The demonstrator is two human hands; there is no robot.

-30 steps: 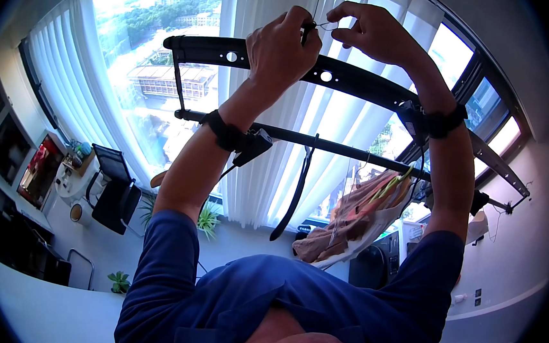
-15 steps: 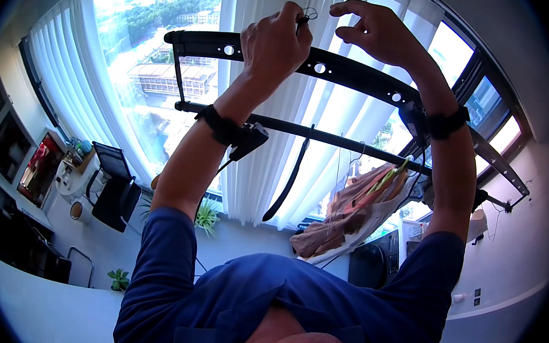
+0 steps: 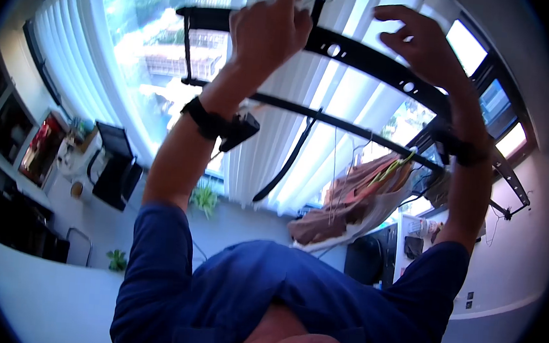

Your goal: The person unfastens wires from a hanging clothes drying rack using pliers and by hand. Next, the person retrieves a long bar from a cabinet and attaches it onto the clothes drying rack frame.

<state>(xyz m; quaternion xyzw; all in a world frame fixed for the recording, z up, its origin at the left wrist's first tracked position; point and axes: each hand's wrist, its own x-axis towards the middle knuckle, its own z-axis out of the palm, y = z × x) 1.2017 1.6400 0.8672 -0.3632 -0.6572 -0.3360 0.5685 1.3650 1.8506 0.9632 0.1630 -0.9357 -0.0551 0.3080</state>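
Raised at the top centre is my left hand point(image 3: 269, 32), its fingers curled beside the black perforated beam point(image 3: 372, 73) of a hanging clothes rack. By its fingertips are a small black piece point(image 3: 317, 10) and a thin wire, both blurred; what the fingers hold is hidden. My right hand point(image 3: 423, 48) is up to the right, thumb and index finger apart, with nothing between them. It is in front of the beam and nearest to it. A black lower rod point(image 3: 348, 135) runs beneath the beam.
Clothes point(image 3: 355, 207) hang from the rod on the right, and a dark curved strip point(image 3: 288, 163) hangs near its middle. White curtains point(image 3: 260, 144) and a window stand behind. A black chair point(image 3: 115, 168), plants point(image 3: 204, 198) and a wall bracket point(image 3: 508, 212) are around.
The rack appears higher and farther right in view. My left hand has shifted left and up slightly, while my right hand has moved right. The wire loop by the left fingertips is less distinct.
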